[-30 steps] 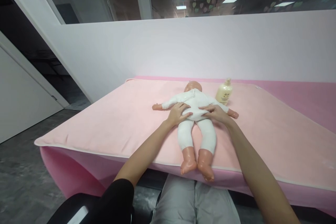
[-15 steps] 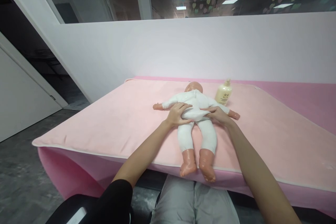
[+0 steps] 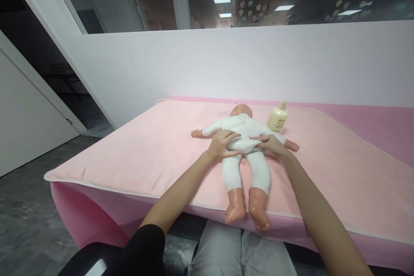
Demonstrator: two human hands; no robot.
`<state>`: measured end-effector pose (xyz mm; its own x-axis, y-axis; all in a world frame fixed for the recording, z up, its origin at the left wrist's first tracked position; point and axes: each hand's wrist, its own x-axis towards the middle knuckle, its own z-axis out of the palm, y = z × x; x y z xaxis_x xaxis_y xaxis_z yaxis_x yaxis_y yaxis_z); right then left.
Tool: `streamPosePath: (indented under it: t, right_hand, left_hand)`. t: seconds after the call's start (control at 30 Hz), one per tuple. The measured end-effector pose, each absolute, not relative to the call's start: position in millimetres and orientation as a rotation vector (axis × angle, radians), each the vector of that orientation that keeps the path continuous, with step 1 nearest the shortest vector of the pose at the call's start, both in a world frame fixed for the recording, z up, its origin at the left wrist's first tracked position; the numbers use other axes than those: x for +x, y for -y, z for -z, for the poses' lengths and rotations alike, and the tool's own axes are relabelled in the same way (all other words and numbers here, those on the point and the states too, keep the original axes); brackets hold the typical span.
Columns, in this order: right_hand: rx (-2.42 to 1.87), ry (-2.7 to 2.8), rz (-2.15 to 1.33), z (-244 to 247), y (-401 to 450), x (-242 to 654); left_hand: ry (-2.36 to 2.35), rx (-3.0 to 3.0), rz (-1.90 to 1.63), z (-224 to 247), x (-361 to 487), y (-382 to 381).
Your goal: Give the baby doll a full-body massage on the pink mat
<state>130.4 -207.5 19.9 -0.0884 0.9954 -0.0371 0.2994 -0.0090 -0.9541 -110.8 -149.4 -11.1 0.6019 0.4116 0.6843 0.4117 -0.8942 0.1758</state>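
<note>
A baby doll (image 3: 244,127) in a white suit lies stretched out on the pink cover, its back apparently upward, head far from me and feet at the near edge. My left hand (image 3: 223,143) wraps round the left side of its hips, thumb and fingers spread over the white cloth. On the other side, my right hand (image 3: 270,144) grips the doll's hip, with part of its fingers hidden. The white cloth bulges between both hands. Just beyond the doll's right-side arm stands a pale yellow pump bottle (image 3: 278,118), upright and touched by neither hand.
A light pink cover (image 3: 145,146) with a white edge lies over a darker pink cloth (image 3: 97,211) that hangs down in front. Behind rises a white wall (image 3: 226,64) with glass above. A door (image 3: 29,112) is at the left.
The view has tilted slightly, so everything sits a little lower and further right. Both hands remain at the doll's hips, with no clear movement of the doll on the cover.
</note>
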Motion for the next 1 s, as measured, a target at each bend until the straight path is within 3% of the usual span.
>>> streamPosePath:
  t: [0.17,0.4,0.73,1.0]
  right_hand:
    - [-1.376,1.471,-1.152,-17.6,206.0,131.1]
    - [-1.362,1.497,-1.155,-10.8,200.8,135.3]
    - [-1.414,1.611,-1.14,-18.1,204.9,133.0]
    - [-1.384,1.672,-1.186,-19.4,206.1,141.0]
  left_hand:
    - [0.723,-2.894,1.343,10.6,-108.3,153.2]
    - [1.255,-2.811,1.993,7.3,-94.6,153.8]
    - [1.334,-3.186,1.268,-4.0,-98.7,145.9]
    - [1.39,-3.065,1.466,3.3,-90.4,143.2]
